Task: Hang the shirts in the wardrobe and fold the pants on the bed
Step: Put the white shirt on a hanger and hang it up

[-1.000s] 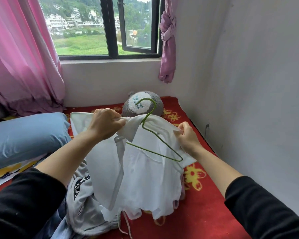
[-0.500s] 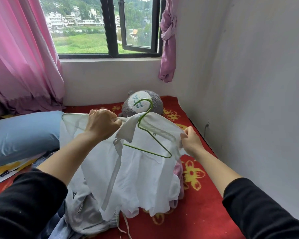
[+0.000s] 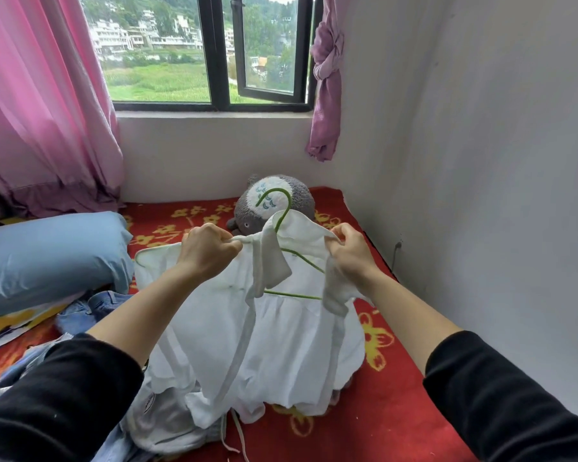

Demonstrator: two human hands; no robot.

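The left grip is curled tight, its knuckles towards me, bunching the white shirt at one side of the collar. The fingertips are buried in the cloth, so I cannot tell whether they also hold wire. The right grip pinches the other side of the collar between thumb and curled fingers, and a strip of fabric hangs from it over the wrist.

Between the two, a green wire hanger sits inside the shirt. Its hook rises out of the neck, and one sloping arm and part of the bottom bar show in the open front. The rest is covered, apart from a faint green line under the cloth at the far left shoulder.

The shirt is held up over the bed, which has a red cover with yellow flowers. The hem sags onto a heap of clothes there. A grey garment with drawstrings lies partly under the shirt, and I cannot tell what it is. To the left, jeans show behind the left forearm, mostly hidden. Black sleeves cover both arms at the frame's bottom edge.

Behind the hook a grey plush toy lies against the wall, half hidden by the collar. A blue pillow lies at the left, cut off by the edge. Pink curtains flank the window.
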